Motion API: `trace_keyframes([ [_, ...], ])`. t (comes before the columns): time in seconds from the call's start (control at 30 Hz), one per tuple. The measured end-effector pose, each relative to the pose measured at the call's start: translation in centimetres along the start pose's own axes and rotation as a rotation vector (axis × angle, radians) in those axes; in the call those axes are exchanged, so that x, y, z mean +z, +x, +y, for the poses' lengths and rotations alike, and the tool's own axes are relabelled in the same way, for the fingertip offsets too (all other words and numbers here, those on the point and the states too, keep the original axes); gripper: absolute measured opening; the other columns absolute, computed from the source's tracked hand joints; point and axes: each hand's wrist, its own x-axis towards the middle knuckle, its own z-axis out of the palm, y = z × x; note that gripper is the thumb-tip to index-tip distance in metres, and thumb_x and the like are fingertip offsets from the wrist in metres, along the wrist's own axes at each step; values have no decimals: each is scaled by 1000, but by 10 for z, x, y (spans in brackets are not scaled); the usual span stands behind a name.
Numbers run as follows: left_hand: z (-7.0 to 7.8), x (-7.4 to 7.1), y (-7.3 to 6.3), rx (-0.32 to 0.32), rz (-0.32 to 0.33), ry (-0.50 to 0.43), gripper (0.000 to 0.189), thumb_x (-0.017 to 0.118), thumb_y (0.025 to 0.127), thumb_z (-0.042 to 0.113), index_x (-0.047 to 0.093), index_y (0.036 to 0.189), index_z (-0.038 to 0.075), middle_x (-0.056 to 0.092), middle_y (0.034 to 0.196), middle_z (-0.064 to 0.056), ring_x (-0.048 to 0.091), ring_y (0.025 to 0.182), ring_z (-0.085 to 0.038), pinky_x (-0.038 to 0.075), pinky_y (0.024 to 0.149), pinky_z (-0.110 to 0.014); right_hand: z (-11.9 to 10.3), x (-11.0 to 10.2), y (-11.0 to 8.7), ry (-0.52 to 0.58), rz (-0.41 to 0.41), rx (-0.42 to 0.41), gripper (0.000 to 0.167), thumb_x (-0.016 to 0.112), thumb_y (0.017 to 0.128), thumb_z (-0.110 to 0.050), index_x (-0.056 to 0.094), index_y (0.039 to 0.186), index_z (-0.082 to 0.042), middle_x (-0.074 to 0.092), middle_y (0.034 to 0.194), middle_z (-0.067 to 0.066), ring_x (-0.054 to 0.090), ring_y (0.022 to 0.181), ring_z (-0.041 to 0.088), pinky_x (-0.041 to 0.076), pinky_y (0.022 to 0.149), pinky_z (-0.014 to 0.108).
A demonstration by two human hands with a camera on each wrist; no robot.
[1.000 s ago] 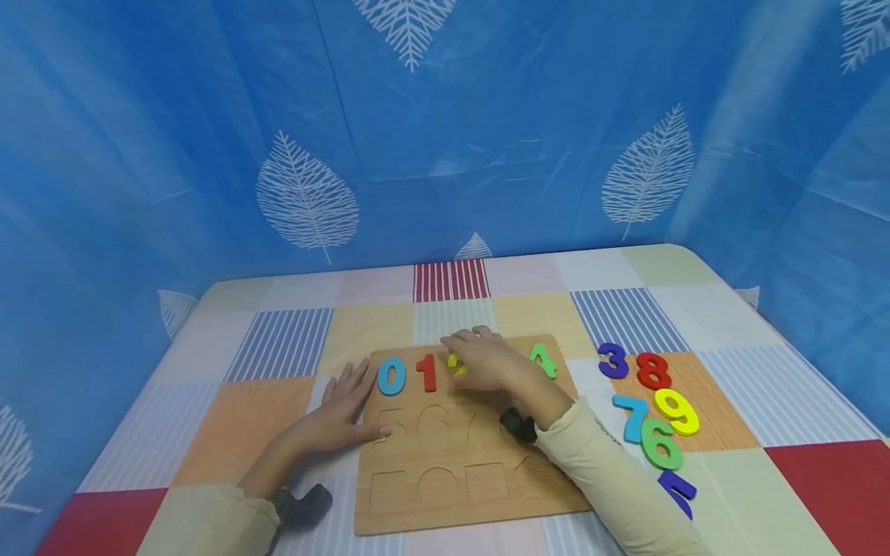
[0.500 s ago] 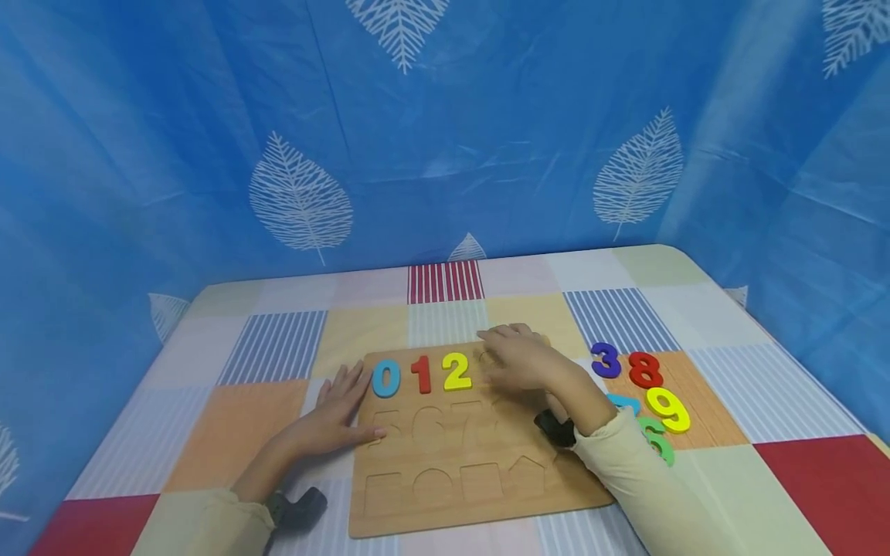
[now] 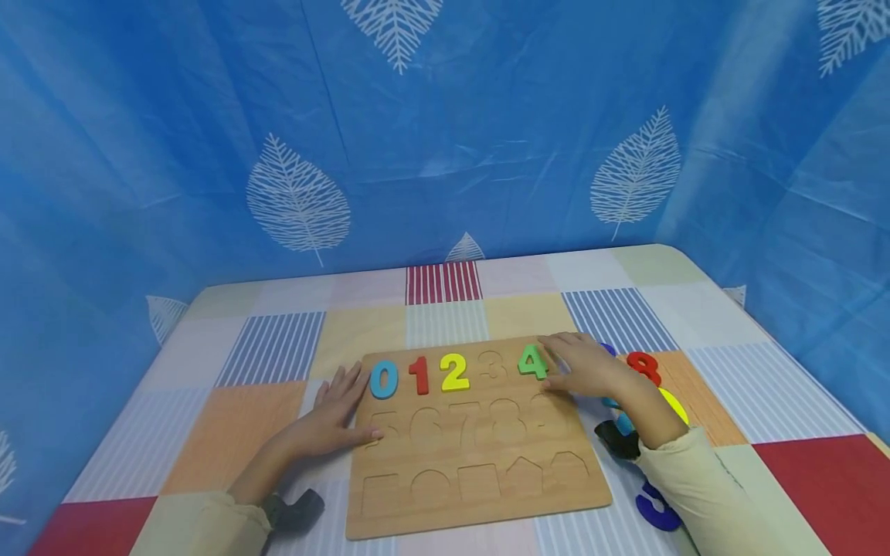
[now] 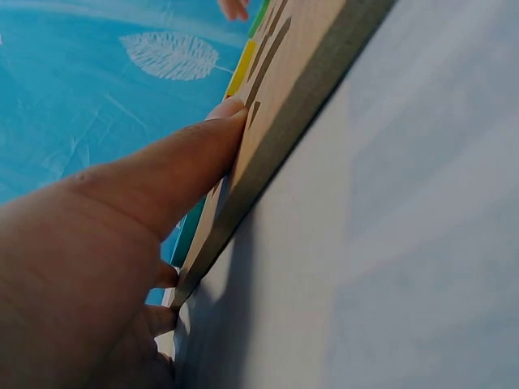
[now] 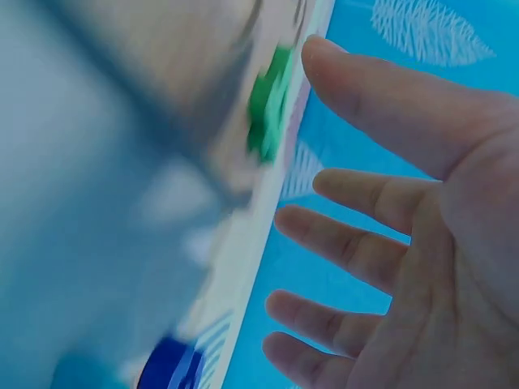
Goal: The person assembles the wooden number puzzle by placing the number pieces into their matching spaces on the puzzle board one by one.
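Note:
My left hand (image 3: 334,417) lies at the left edge of a wooden number puzzle board (image 3: 445,455), thumb on its top and spread fingers along the rim. Along its top row stand a light-blue 0 (image 3: 374,379), a red 1 (image 3: 420,377), a yellow 2 (image 3: 456,381) and a green 4 (image 3: 537,363). The 3-shaped recess between 2 and 4 is bare. My right hand (image 3: 587,369) hovers at the board's upper right corner, fingertips beside the 4. Its fingers are spread with nothing between them in the right wrist view.
Right of the board lie loose number pieces: a red 8 (image 3: 643,361), a partly hidden yellow 9 (image 3: 676,405) and a dark-blue 5 (image 3: 655,513). My right hand and wrist cover parts of others. A checked cloth (image 3: 264,421) covers the table; a blue curtain (image 3: 445,139) hangs behind.
My right hand has moved right, from over the 2, across the 3 recess, to beyond the 4, uncovering both numbers. It now covers some loose pieces. My left hand stays on the board.

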Motion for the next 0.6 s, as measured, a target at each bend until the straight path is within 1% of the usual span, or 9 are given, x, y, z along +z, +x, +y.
trace_keyframes([
  [0.07, -1, 1, 1, 7, 4, -1, 98, 65, 77, 49, 13, 146, 2, 2, 153, -21, -11, 137, -44, -9, 107, -60, 9, -3, -5, 2, 10, 14, 71, 68, 80, -32, 39, 136, 1, 41, 135, 27, 30, 124, 52, 26, 98, 65],
  [0.2, -3, 3, 3, 13, 9, -1, 98, 66, 77, 49, 14, 145, 1, 3, 152, -21, -10, 137, -44, -9, 107, -61, 25, -8, -7, 5, 22, 32, 69, 67, 81, -28, 38, 134, 5, 39, 134, 31, 29, 124, 54, 22, 100, 66],
  [0.33, -2, 4, 3, 4, 5, -1, 99, 65, 76, 51, 14, 146, 3, 3, 153, -20, -11, 137, -43, -9, 107, -60, 39, -12, -7, 19, 4, 102, 70, 66, 82, -29, 36, 136, 4, 36, 136, 32, 26, 124, 55, 22, 99, 66],
  [0.43, -2, 3, 3, 2, 5, -4, 99, 65, 77, 51, 13, 146, 3, 2, 153, -20, -12, 138, -43, -10, 107, -60, 48, -12, -7, 10, -6, 148, 73, 67, 81, -31, 35, 137, 3, 35, 136, 33, 26, 123, 56, 26, 96, 68],
  [0.6, -2, 3, 2, 11, 3, -12, 98, 65, 77, 50, 13, 146, 3, 1, 153, -20, -12, 137, -43, -10, 107, -60, 59, -12, -7, 7, -21, 176, 76, 68, 79, -33, 35, 137, 3, 35, 135, 34, 25, 123, 56, 23, 97, 69],
])
